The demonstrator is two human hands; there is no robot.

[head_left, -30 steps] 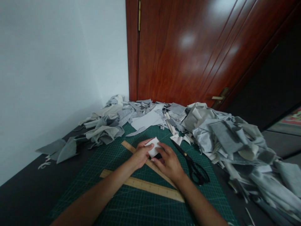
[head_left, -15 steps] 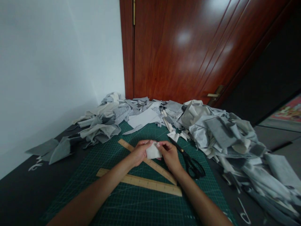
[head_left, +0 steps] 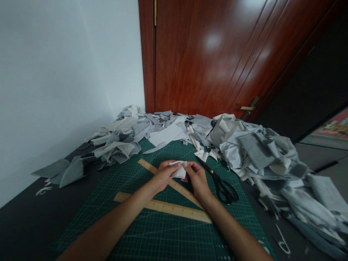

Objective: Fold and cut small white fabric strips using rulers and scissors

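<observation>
A small piece of off-white fabric (head_left: 178,171) is pinched between my two hands above the cutting mat. My left hand (head_left: 164,176) has its left edge, thumb on top. At the upper right corner, the thumb and fingers of my right hand (head_left: 197,177) are closed on the same piece. A bit of pinkish material (head_left: 185,179) peeks out beneath it by the right fingers. Under the hands a wooden ruler (head_left: 182,191) lies slantwise, and a second wooden ruler (head_left: 174,209) lies nearer me. Black scissors (head_left: 223,189) rest just right of my right hand.
The green cutting mat (head_left: 141,235) covers the middle of a dark table (head_left: 29,214). Grey and white fabric scraps (head_left: 119,152) are heaped at the left and back. A larger heap (head_left: 252,148) runs down the right. A wall and a wooden door (head_left: 195,65) stand behind.
The off-white fabric has been tilted or folded, showing a shallower shape with its top edge raised. More of the pinkish bit shows. Both hands stay about where they were.
</observation>
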